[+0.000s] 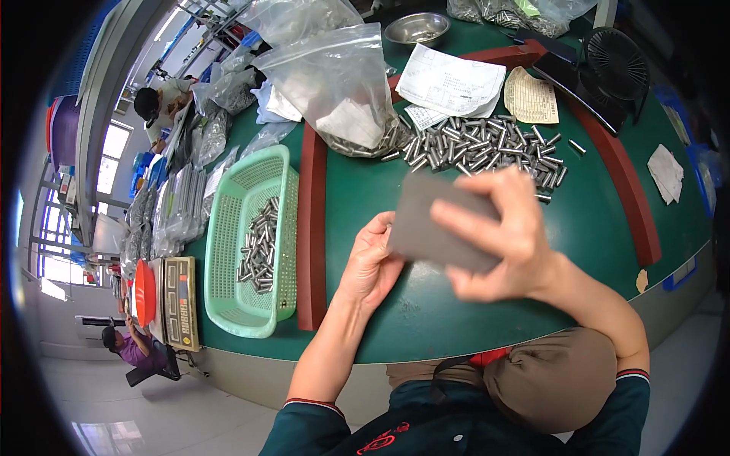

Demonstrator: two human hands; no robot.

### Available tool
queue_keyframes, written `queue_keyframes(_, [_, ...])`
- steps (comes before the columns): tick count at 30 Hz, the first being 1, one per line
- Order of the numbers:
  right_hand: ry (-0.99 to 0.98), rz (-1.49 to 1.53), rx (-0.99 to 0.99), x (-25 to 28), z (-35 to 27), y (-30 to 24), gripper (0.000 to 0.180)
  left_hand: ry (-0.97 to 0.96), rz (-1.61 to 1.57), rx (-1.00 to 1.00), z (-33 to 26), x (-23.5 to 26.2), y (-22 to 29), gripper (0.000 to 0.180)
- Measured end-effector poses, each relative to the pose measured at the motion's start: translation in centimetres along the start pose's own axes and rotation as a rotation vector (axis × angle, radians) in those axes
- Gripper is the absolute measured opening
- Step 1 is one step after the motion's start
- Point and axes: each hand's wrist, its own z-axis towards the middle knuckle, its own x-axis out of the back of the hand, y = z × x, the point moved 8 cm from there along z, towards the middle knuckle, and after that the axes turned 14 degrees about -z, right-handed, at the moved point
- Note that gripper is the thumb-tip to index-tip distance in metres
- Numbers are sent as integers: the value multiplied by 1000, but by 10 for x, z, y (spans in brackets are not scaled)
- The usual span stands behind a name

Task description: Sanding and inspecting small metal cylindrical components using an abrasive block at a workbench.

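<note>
My right hand [511,242] grips a flat grey rectangular pad [435,220] above the green table [456,304], fingers curled over its right end. My left hand [369,262] is cupped under the pad's left edge; whether it holds anything small is hidden. Just beyond the pad lies a heap of short silver metal pins [479,148]. To my left a light green plastic basket [228,243] holds more of the same pins [260,245].
A clear plastic bag [342,83] spills pins at the heap's left. Papers [452,80], a steel bowl [416,29] and a black fan [616,61] sit at the back. A scale [179,300] stands left of the basket. Other people work at far left.
</note>
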Motion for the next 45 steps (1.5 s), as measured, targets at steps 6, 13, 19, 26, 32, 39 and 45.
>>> queue_keyframes(6, [-14, -231, -169, -10, -1, 33, 57, -122, -62, -42, 6, -8, 5, 22])
queue_keyframes(13, [-124, -36, -302, -15, -8, 34, 59, -73, -115, -29, 4, -3, 3, 16])
queue_keyframes(19, [-39, -30, -320, -13, -10, 41, 56, -15, -44, -75, 4, -2, 5, 16])
queue_keyframes(26, [-31, 0, -292, -13, -7, 39, 55, -27, -68, -56, 4, 2, 6, 18])
queue_keyframes(32, [-60, 48, 216, -11, -8, -24, 64, -14, -101, -9, 3, 10, 1, 15])
queue_keyframes(39, [5, -95, -45, -1, -3, 11, 63, -99, -97, -48, 1, 2, 5, 16])
queue_keyframes(45, [-32, -92, -77, -12, 1, 16, 59, -37, -90, -25, 6, 3, 3, 13])
